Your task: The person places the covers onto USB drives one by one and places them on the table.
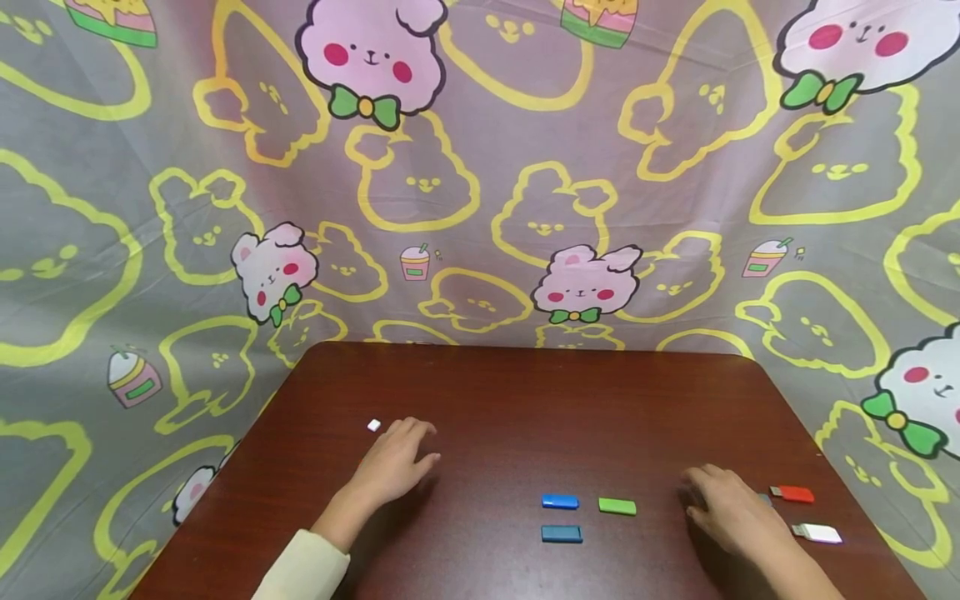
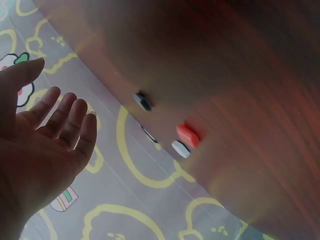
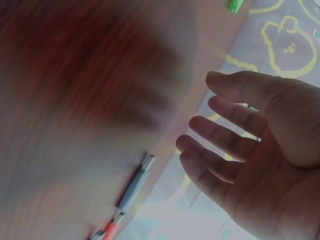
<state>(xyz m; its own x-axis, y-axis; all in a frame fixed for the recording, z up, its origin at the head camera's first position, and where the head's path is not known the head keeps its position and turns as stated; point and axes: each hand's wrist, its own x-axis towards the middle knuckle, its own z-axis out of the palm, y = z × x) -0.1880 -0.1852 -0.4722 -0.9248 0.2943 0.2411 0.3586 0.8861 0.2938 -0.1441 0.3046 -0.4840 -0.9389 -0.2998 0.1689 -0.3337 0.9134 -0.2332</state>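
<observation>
Right hand (image 1: 738,512) and left hand (image 1: 393,462) hang loose, fingers apart. A small white piece (image 1: 373,425) sits by the left; a red stick (image 1: 797,495) and white stick (image 1: 823,533) by the right; a green piece (image 1: 617,507) between.

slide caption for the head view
Left hand by white piece; right hand by red USB stick and white USB stick.

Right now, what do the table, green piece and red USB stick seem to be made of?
Table: probably wood or wood-look laminate, slightly glossy: grain streaks, soft sheen.
Green piece: likely plastic, smooth, evenly coloured.
Red USB stick: likely smooth plastic, evenly coloured; its grey plug looks metallic.
</observation>
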